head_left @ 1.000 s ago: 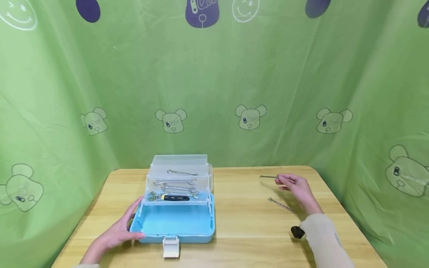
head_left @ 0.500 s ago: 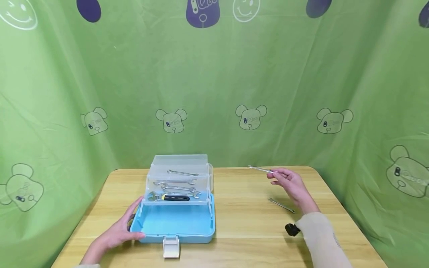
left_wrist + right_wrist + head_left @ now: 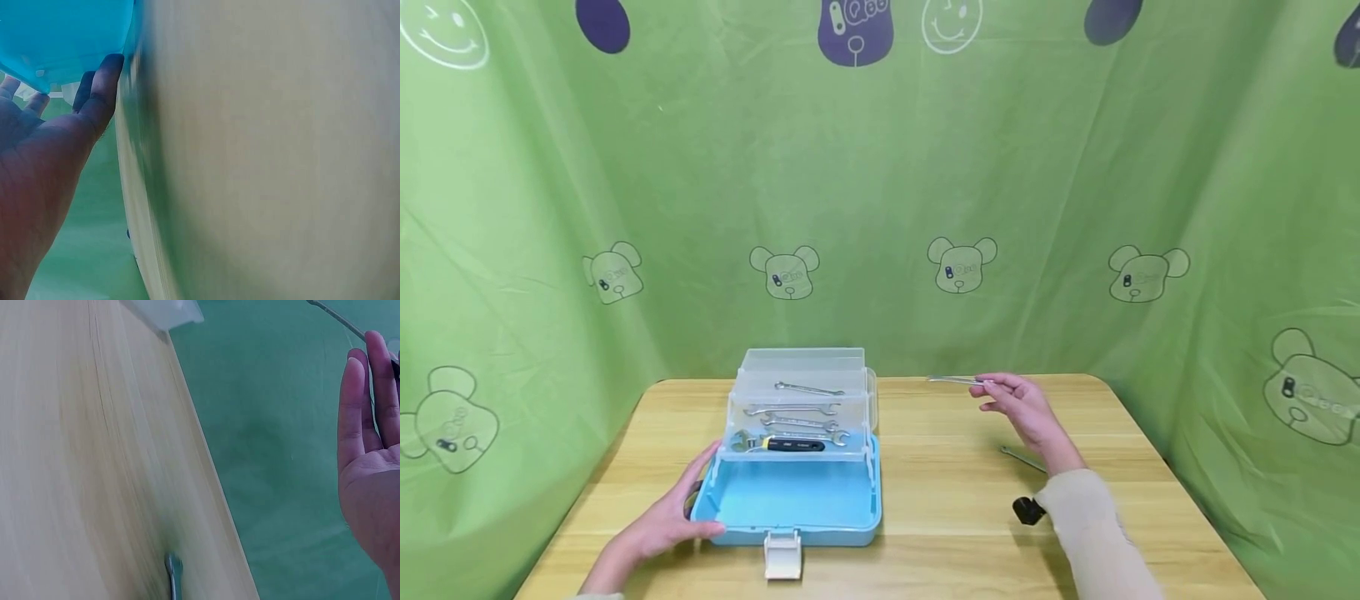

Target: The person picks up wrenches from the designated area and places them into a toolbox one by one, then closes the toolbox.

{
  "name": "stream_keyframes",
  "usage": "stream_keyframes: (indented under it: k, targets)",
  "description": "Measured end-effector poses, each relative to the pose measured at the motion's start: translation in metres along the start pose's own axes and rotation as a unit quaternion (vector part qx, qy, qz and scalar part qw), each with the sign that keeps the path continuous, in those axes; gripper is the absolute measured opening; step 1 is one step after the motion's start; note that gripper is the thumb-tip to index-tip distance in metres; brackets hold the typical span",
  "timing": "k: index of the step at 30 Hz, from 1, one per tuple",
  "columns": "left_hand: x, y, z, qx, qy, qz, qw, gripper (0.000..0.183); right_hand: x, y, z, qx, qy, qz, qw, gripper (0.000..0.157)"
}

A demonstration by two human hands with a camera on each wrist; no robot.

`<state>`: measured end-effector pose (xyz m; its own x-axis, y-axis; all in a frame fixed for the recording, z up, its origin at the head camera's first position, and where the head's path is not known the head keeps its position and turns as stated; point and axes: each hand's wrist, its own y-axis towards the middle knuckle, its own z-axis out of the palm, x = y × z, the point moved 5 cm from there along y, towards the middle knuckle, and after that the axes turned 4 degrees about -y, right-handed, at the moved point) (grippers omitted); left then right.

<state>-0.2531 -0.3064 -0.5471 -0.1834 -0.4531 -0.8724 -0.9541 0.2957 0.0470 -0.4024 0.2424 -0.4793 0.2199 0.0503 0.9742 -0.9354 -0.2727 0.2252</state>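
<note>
An open light-blue toolbox (image 3: 838, 536) with raised clear trays (image 3: 748, 407) stands left of centre in the head view. My left hand (image 3: 658, 521) holds its left side, thumb on the front rim and fingers along the side wall. Raised near the table's back edge, my right hand (image 3: 1022, 410) pinches a slim silver wrench (image 3: 953, 381) by one end, its other end pointing left. A second small wrench (image 3: 1022, 458) lies on the table below, partly hidden by the right wrist. Several silver wrenches (image 3: 808, 389) and a black-handled adjustable wrench (image 3: 797, 445) lie in the trays.
The wooden table (image 3: 943, 500) extends right of the toolbox. A white latch (image 3: 783, 557) hangs at the box's front. Green printed curtain (image 3: 872, 317) surrounds the table at the back and both sides. A black wrist camera (image 3: 1028, 510) sits below the right sleeve.
My right hand has lifted the wrench from near the tabletop and carried it left, towards the toolbox. The left hand and the toolbox have stayed in place.
</note>
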Motion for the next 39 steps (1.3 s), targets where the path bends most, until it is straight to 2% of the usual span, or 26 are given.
stream_keyframes:
  k: [6, 14, 19, 23, 34, 39]
  targets:
    - [-0.002, -0.001, -0.001, -0.003, 0.001, 0.003, 1.0000, 0.124, -0.003, 0.014, 0.027, 0.011, -0.007, 0.008, 1.000, 0.019]
    - [0.002, -0.002, 0.001, 0.005, -0.010, -0.001, 0.9999, 0.123, -0.009, 0.032, 0.064, 0.024, -0.042, 0.025, 0.999, 0.045]
    - [0.005, -0.002, 0.001, 0.005, -0.017, -0.019, 0.9997, 0.124, -0.008, 0.046, 0.090, 0.047, -0.068, 0.026, 0.996, 0.044]
    - [0.006, 0.001, 0.000, 0.000, -0.013, -0.025, 0.9996, 0.125, -0.008, 0.056, 0.107, 0.047, -0.073, 0.034, 0.996, 0.045]
    - [0.003, 0.001, -0.001, -0.003, -0.009, -0.005, 0.9999, 0.124, -0.013, 0.069, 0.141, 0.041, -0.099, 0.060, 0.992, 0.034]
    - [0.001, 0.000, 0.000, -0.001, -0.015, -0.001, 0.9999, 0.123, -0.014, 0.070, 0.153, 0.043, -0.111, 0.059, 0.991, 0.031]
